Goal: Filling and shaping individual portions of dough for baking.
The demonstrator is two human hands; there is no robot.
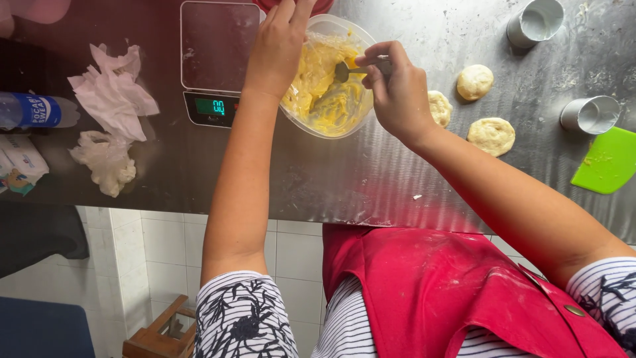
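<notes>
Left hand (278,46) extended forward, fingers curled; right hand (395,89) fisted, wrist bent.

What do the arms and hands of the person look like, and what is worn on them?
Both hands, the left hand and the right hand, are bare: no gloves, rings or watch are visible. The forearms are bare too. Short sleeves end near the elbows; they are white with thin dark stripes and a dark floral print. A red apron, dusted with flour, covers the chest, with a round metal button near the right shoulder.

left fingertips (295,8) cut off, scale (215,46) top cropped
</notes>
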